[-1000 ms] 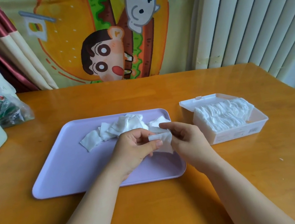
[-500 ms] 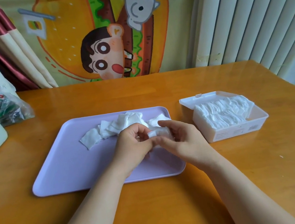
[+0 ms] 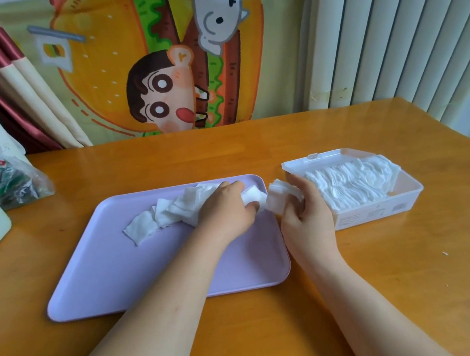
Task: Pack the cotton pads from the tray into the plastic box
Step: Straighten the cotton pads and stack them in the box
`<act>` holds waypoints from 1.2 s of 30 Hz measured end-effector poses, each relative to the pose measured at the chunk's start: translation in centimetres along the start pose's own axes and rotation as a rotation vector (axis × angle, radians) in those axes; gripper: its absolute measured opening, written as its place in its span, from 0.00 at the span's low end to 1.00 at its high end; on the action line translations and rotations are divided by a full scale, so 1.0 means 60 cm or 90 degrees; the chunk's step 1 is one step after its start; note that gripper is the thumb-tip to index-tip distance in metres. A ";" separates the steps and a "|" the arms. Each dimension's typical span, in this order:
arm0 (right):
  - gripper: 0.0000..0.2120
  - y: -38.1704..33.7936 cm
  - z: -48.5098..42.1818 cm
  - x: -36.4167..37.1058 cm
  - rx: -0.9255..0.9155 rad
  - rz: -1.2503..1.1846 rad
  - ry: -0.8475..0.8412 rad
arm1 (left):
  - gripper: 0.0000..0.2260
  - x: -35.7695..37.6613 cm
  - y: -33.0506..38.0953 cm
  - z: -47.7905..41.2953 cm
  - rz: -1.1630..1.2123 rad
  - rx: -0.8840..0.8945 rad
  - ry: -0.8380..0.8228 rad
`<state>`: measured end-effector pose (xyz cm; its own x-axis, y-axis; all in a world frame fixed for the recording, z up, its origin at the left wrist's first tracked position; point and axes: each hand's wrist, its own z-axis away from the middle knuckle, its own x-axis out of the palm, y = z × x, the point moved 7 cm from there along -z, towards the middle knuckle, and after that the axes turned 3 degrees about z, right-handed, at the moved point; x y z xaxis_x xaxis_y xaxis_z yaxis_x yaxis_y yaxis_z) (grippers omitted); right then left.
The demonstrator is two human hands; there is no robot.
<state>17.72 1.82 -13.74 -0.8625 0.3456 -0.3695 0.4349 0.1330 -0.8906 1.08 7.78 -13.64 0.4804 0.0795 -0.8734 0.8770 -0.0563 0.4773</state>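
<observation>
The right hand (image 3: 303, 213) pinches a small stack of cotton pads (image 3: 280, 198) beside the plastic box (image 3: 383, 211). The left hand (image 3: 225, 206) grips another pad (image 3: 253, 195) on the tray (image 3: 138, 270). The stack should go in flat and neat.

On the tabletop (image 3: 392, 276) the tray (image 3: 114, 273) lies left of the plastic box (image 3: 383, 209). Loose cotton pads (image 3: 169, 214) lie on the tray's far half; more fill the box. A bag (image 3: 8, 185) sits far left.

Loose white cotton pads (image 3: 169, 214) are lying crumpled along the lilac tray's (image 3: 120, 272) far half. A full row of stacked pads (image 3: 352, 182) is being held in the open clear plastic box (image 3: 383, 211), just right of the tray.
</observation>
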 end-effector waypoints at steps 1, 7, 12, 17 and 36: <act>0.24 0.001 -0.001 -0.002 0.003 0.000 0.000 | 0.13 -0.001 0.000 0.000 -0.010 -0.008 -0.008; 0.23 -0.011 -0.001 -0.007 0.040 -0.080 -0.046 | 0.10 -0.001 -0.031 0.043 0.313 -0.103 -0.069; 0.21 -0.011 0.001 -0.007 0.068 -0.145 -0.071 | 0.10 -0.025 -0.064 0.106 0.425 -0.116 -0.011; 0.19 -0.018 0.009 0.015 0.060 -0.193 -0.162 | 0.07 -0.046 -0.086 0.148 0.507 -0.118 0.005; 0.15 -0.020 0.035 0.067 0.071 -0.297 -0.395 | 0.09 -0.034 -0.097 0.155 0.687 -0.048 -0.025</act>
<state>13.20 1.12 -14.69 -0.9510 -0.3091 -0.0026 -0.0076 0.0318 -0.9995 -5.10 -1.33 -15.55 0.9999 -0.0073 0.0090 -0.0092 -0.0155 0.9998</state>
